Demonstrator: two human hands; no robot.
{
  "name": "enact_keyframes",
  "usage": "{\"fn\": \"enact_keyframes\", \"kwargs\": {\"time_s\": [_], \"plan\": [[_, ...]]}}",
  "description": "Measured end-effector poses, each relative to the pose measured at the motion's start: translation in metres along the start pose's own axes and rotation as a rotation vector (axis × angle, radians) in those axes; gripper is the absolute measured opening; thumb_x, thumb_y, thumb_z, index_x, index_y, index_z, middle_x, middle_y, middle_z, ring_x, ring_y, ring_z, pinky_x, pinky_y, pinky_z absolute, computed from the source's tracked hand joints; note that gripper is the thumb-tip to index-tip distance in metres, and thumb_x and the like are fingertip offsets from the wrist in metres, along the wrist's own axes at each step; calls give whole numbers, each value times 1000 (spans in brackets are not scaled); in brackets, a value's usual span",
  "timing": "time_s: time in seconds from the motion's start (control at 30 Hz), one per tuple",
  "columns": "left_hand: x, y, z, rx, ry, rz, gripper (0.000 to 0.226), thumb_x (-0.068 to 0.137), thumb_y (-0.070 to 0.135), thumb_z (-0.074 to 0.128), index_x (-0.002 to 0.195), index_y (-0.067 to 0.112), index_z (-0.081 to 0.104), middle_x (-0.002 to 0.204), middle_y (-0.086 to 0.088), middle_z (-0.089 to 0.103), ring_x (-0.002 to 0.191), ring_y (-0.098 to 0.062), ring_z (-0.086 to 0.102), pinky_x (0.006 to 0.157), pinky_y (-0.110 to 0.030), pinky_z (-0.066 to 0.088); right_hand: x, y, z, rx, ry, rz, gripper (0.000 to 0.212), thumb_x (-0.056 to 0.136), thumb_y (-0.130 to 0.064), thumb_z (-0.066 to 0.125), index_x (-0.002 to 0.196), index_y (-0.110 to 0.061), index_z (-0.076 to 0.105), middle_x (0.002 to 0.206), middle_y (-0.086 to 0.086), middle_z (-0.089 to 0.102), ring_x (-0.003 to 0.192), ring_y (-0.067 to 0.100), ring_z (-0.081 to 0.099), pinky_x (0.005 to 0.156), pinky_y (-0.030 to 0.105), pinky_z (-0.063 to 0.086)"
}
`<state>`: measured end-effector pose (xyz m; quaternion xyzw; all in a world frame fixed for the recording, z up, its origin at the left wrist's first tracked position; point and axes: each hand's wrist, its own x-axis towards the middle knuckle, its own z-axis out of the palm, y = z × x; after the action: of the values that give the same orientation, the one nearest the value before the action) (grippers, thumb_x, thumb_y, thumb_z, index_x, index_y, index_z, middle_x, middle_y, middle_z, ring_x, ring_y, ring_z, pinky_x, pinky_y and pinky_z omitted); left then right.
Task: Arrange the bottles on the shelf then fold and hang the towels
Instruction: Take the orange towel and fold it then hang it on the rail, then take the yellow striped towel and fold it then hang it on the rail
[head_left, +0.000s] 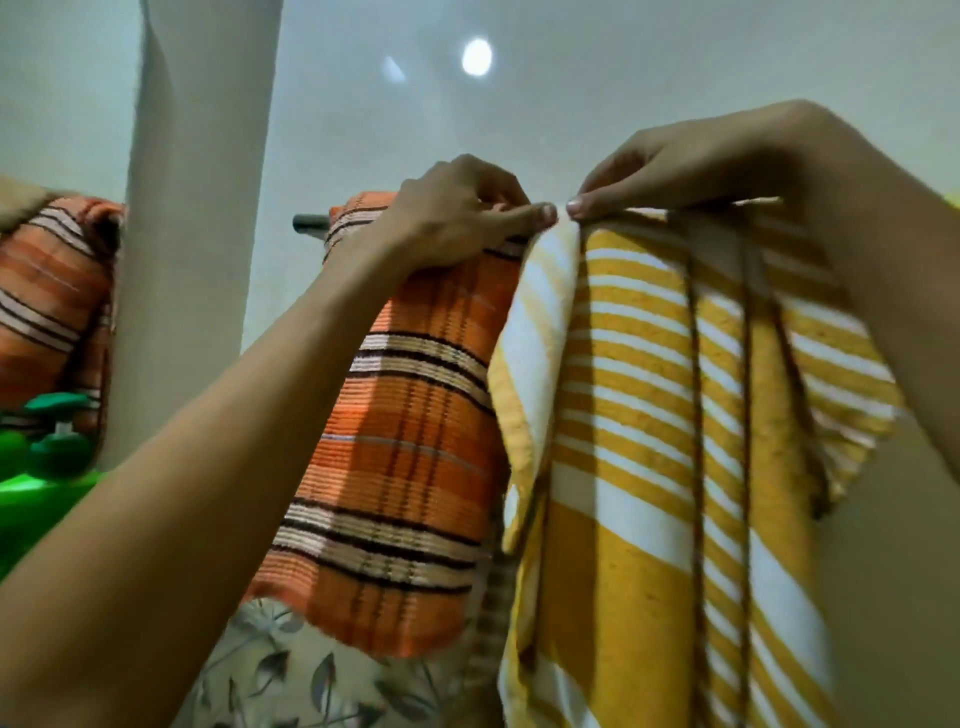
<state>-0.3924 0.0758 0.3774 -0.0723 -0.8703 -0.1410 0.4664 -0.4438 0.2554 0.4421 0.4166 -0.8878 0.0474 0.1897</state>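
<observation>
Nearest, the yellow-and-white striped towel (649, 441) hangs from 1 o'clock down to 5 o'clock. At its top edge the right hand (691, 156) pinches the cloth between fingertips. Just beside it at 12 o'clock, the left hand (457, 208) pinches the same top corner, resting on the orange plaid towel (405, 441) draped over a dark rail (309, 223). At 9 o'clock, beyond a white pillar (197, 208), stand green pump bottles (57, 441).

orange towel (410, 415) showing black and cream plaid stripes | yellow towel (675, 415) showing white stripes | bottles (52, 441) showing green | wall (623, 104) looking pale grey
</observation>
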Motion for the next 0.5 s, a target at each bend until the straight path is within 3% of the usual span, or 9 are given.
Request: {"fn": "enact_keyframes", "kwargs": {"time_s": [0.1,0.2,0.4,0.5], "plan": [[1,14,9,-18,-2,33,43,70,66,49,95,36,70,95,13,68,100,-13,62,97,-43,46,-10,5,2,-35,59,-8,38,91,-53,47,115,-26,61,112,-8,61,105,17,58,85,28,45],[-1,20,17,-48,47,29,37,70,66,53,89,39,68,86,14,65,93,-14,62,93,-40,48,-17,12,4,-3,138,-55,26,92,-47,51,105,-28,62,107,-6,62,102,16,58,85,30,47],[-13,38,43,-201,337,-51,20,83,45,64,83,26,69,79,1,66,90,-27,64,88,-44,49,-22,14,12,104,260,-143,8,92,-25,57,94,-17,56,100,5,61,95,21,57,81,34,48],[-21,54,50,-280,369,-56,16,90,33,59,88,17,62,86,-2,63,85,-24,62,73,-34,48,-33,14,16,95,285,-170,7,94,-24,54,88,-21,51,108,4,60,100,21,57,82,32,50]]}}
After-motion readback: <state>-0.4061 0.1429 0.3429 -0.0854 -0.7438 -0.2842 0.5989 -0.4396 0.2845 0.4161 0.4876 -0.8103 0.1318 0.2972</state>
